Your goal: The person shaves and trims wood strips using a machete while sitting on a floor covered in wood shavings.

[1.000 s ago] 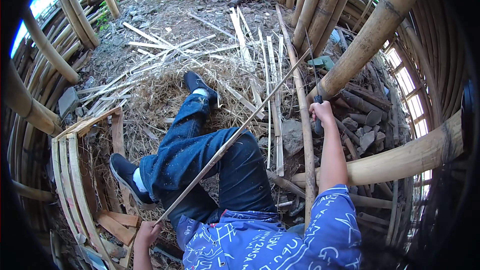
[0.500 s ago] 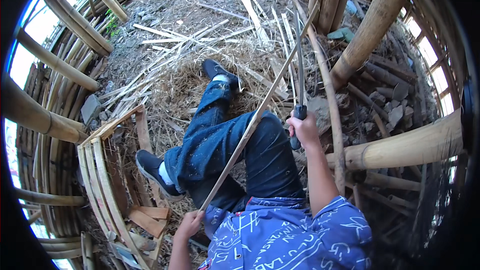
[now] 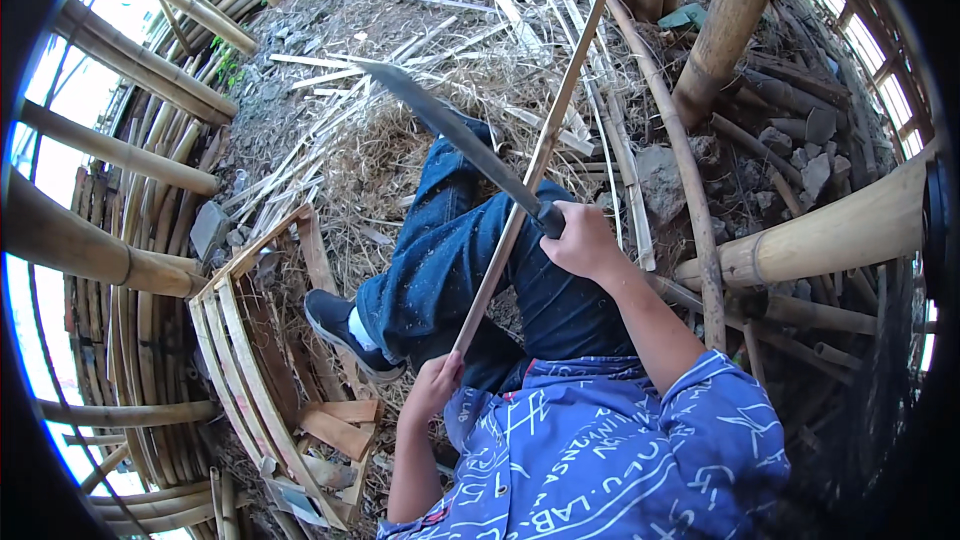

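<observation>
Blue shirt point(image 3: 600, 450) white-scribbled; dark-blue jeans point(image 3: 440, 260); tan bamboo strip point(image 3: 540, 155); blade point(image 3: 450, 130) seemingly dark grey.

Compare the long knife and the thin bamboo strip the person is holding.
The knife is dark, broad and flat, tapering to a point; the bamboo strip is pale tan, thin and much longer. The knife points up to the left, the strip up to the right, so they cross. The right hand grips the knife's handle; the left hand holds the strip's lower end. Both are long, narrow and hand-held.
</observation>
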### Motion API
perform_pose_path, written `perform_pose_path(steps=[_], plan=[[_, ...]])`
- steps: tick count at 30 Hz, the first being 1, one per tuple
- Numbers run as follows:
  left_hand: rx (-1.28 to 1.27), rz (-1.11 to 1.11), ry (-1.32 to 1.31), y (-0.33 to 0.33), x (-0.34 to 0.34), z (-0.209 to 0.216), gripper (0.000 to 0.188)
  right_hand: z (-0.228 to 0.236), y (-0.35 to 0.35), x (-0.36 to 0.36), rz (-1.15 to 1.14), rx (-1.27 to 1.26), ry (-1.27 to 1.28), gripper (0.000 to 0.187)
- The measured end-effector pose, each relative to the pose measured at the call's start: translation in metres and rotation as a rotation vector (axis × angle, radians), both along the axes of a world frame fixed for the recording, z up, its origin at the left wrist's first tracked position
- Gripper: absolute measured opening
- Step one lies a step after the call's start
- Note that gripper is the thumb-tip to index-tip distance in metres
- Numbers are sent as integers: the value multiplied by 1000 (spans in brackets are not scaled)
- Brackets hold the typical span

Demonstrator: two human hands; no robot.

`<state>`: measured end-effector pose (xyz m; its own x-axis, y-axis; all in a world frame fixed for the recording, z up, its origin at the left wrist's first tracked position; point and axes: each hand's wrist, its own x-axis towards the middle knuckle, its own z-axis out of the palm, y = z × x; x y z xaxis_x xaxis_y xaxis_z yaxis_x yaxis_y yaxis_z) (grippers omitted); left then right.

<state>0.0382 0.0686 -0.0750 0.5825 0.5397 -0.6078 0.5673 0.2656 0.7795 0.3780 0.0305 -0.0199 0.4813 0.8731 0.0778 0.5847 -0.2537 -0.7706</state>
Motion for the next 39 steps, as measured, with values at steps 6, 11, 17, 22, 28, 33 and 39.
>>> perform_pose_path(steps=[6,11,17,22,28,33,39], plan=[[-78,7,-74,-15,41,14,48,-1,1,1,79,-49,-89,18],[-220,85,-161,-37,50,1,45,3,4,6,84,-47,-32,21],[-256,88,-200,-35,48,-5,45,1,10,20,160,-80,57,27],[-196,122,-133,-33,45,-4,45,-2,15,27,192,-86,113,24],[-233,128,-129,-36,40,-7,44,-3,15,28,204,-65,138,23],[-61,128,-110,-45,46,-11,47,-2,12,29,200,-139,207,25],[442,92,72,-49,62,12,41,2,14,28,185,-147,215,21]])
